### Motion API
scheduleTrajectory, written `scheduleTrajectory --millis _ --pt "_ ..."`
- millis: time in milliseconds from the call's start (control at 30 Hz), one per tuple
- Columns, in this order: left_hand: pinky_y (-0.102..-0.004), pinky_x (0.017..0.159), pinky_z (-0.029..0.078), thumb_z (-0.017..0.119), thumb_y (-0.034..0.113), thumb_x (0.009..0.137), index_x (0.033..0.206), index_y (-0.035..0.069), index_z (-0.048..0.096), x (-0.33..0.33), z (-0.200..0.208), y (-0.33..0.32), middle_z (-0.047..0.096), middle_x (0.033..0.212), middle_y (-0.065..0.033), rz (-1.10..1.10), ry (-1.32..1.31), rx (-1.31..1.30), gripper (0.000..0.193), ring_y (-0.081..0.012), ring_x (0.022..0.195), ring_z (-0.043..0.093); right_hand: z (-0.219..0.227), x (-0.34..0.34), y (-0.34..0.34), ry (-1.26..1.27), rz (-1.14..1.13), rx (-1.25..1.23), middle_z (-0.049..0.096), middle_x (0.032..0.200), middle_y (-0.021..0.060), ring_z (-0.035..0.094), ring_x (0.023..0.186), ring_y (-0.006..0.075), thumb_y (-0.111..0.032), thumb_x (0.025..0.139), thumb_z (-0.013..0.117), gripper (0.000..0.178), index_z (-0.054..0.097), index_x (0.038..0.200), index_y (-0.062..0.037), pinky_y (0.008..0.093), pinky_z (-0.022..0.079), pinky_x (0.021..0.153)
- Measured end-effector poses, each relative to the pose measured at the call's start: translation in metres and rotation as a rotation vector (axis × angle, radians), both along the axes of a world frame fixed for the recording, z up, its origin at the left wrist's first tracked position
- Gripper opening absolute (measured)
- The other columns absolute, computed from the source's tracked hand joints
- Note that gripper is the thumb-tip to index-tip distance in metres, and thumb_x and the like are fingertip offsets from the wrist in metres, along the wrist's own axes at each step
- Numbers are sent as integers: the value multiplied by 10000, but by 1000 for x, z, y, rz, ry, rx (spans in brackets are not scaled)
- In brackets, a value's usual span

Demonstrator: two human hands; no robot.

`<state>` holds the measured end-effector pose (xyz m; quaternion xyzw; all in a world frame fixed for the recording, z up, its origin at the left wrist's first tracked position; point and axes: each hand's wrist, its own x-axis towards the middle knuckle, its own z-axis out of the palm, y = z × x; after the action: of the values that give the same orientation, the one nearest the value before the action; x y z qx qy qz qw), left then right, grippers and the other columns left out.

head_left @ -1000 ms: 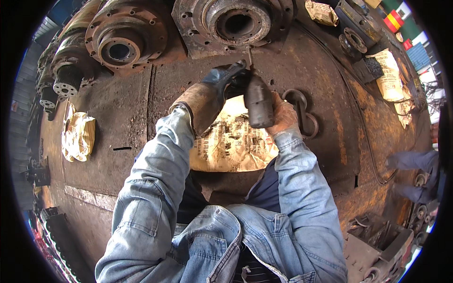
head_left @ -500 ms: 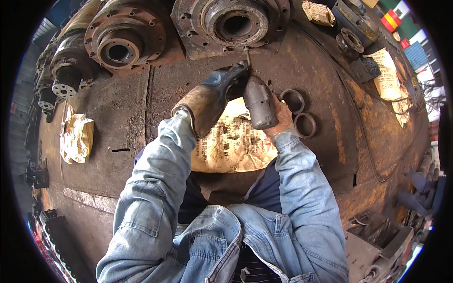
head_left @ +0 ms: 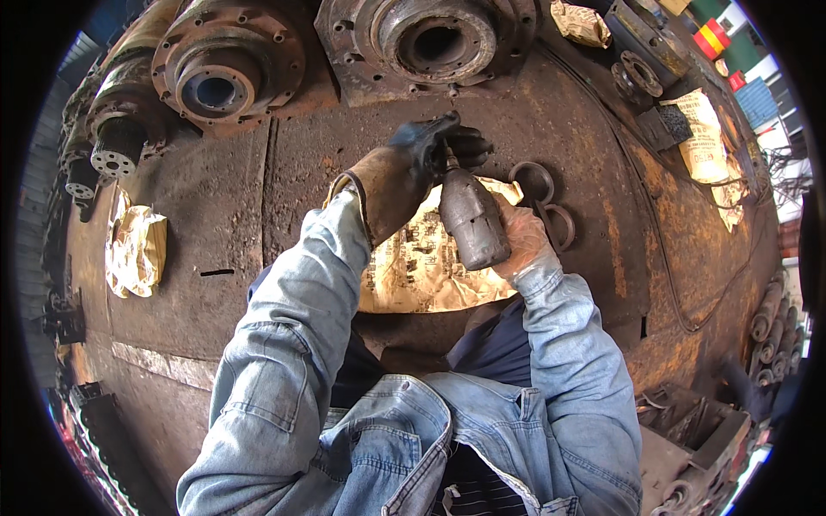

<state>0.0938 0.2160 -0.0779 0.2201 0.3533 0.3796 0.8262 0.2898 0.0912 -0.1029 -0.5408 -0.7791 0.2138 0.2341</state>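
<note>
A dark grey, bottle-shaped handheld power tool [head_left: 473, 225] with a narrow shaft points away from me, tilted slightly left. My right hand [head_left: 523, 241] is wrapped round the right side of its body; most of those fingers are hidden behind it. My left hand [head_left: 437, 148], in a dark glove with a worn brown cuff, is closed about the shaft at the far end. Its fingertips stick out to the right, and the shaft's tip is hidden in the glove. Under both hands lies a crumpled, stained paper sheet [head_left: 413, 279].
Two metal rings [head_left: 561, 225] stand right of the tool. Beyond my hands is a large flanged hub [head_left: 434, 43], with another flanged part [head_left: 215, 90] to its left. Paper-wrapped bundles [head_left: 138, 249] lie left and far right. A cable [head_left: 658, 249] runs down the right side.
The tool has come back toward me, away from the far hub. My left hand's fingers have shifted from beside the shaft to around it. My right hand has moved nearer and slightly right.
</note>
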Motion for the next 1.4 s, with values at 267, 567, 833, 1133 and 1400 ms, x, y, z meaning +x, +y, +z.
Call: scheduleTrajectory --millis 267,567,833,1133,1400 --pt "-448 912 584 683 319 942 1131 -92 602 11 19 10 683 1088 -239 96 279 0 459 -343 972 695 10 -2 14 345 -65 -16 696 1029 140 678 951 326 -318 841 703 457 589 1218 -84 425 540 833" --pt "-411 868 599 696 320 934 1095 -57 614 19 13 16 687 1042 -211 46 148 127 419 -322 926 698 -78 42 22 -157 -201 564 693 1097 76 644 1035 278 -337 884 679 325 662 1118 -113 414 492 930" --pt "-378 830 612 708 322 927 1064 -26 625 15 -7 0 690 1001 -187 37 293 160 383 -304 884 700 -4 27 25 -78 -115 524 641 1266 116 564 1196 338 -193 825 740 447 659 1250 -78 421 466 1000" --pt "-367 877 574 738 491 867 1225 -39 597 -53 -18 -26 693 1102 -199 36 462 46 654 -285 1016 682 -43 -8 36 -3 9 527 716 1054 58 654 1011 263 -377 914 640 319 679 1078 -106 401 502 918" --pt "-433 1081 450 695 537 882 1326 7 539 -57 2 -31 655 1221 -180 58 128 260 709 -308 1203 605 -32 -49 44 716 72 -2 562 1392 80 589 1135 189 -175 960 527 426 516 1370 -62 326 516 868"
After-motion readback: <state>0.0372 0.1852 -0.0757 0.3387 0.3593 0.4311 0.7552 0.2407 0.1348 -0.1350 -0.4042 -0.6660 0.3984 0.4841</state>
